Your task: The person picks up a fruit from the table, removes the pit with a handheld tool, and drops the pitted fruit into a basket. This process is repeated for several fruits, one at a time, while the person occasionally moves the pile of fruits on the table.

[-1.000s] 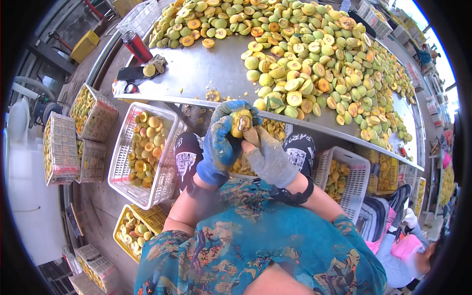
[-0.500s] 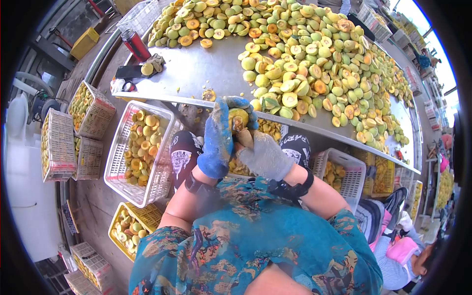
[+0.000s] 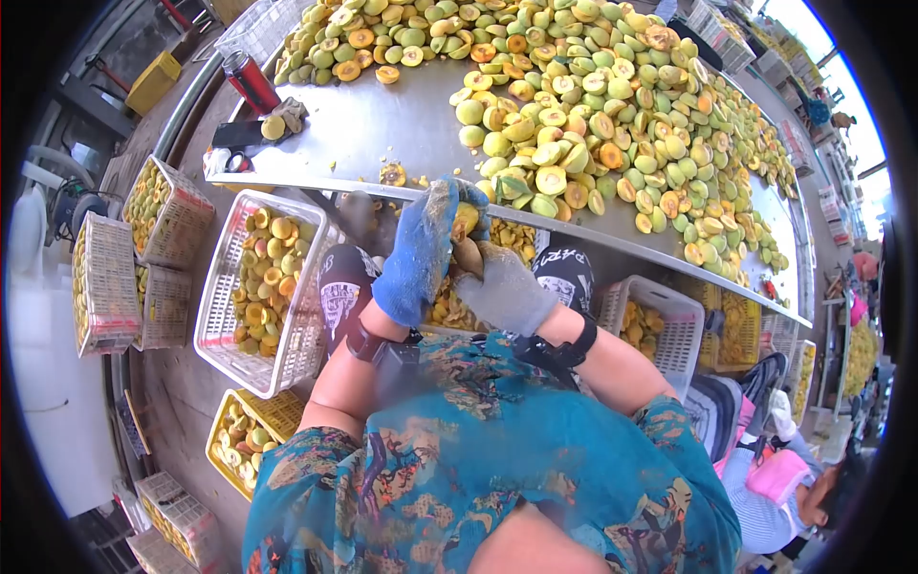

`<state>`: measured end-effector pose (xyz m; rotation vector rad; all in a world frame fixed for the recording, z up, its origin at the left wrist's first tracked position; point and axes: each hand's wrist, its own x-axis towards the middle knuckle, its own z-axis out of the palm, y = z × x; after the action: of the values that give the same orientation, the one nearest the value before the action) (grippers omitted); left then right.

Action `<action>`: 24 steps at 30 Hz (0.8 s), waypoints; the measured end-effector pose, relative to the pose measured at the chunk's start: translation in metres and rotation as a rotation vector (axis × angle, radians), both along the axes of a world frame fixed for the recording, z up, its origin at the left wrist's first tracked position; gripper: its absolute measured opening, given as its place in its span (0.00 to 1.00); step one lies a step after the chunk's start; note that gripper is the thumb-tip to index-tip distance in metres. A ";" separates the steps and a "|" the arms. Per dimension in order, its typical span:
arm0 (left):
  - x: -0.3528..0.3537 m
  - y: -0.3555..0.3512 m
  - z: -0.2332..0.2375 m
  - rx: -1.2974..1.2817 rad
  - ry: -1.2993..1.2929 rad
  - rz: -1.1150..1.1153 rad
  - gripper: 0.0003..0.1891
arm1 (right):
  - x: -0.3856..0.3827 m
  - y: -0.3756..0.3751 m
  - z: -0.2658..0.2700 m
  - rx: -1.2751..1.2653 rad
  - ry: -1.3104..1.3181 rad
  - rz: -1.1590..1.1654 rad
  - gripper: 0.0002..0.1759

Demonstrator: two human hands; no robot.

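My left hand [image 3: 421, 253], in a blue glove stained with pulp, is wrapped round a yellow-green peach half [image 3: 465, 221] just in front of the table's near edge. My right hand [image 3: 512, 292] wears a grey glove and is closed on a short tool with a brownish handle [image 3: 469, 256]. The tool's working end points at the peach and is hidden by the fruit and fingers. Below the hands, between my knees, stands a container of cut peach pieces [image 3: 510, 239].
A big heap of halved peaches [image 3: 593, 124] covers much of the metal table [image 3: 382, 120]. A red can [image 3: 251, 84] and a dark phone [image 3: 237, 134] lie at its left end. Crates of peaches [image 3: 204, 325] stand left and right. Another person [image 3: 765, 488] sits at lower right.
The view has shifted slightly, so the table sits a little higher and further left. Both hands stay together on the peach, with the fingers slightly turned.
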<state>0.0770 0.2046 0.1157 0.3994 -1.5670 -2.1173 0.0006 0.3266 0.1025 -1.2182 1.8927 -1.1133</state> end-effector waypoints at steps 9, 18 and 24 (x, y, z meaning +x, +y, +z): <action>-0.001 -0.005 0.012 0.028 -0.039 -0.147 0.28 | -0.011 0.015 0.006 0.133 -0.963 0.155 0.09; -0.019 -0.014 -0.020 -0.121 0.215 -0.214 0.30 | -0.012 0.005 -0.008 0.095 -0.901 0.108 0.10; -0.026 -0.009 -0.036 0.509 0.292 -0.113 0.23 | -0.020 -0.004 -0.034 -0.249 0.145 0.124 0.10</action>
<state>0.0513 0.1951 0.0796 0.1530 -0.8987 -2.5201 -0.0199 0.3228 0.0684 -1.5705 1.7927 -1.2502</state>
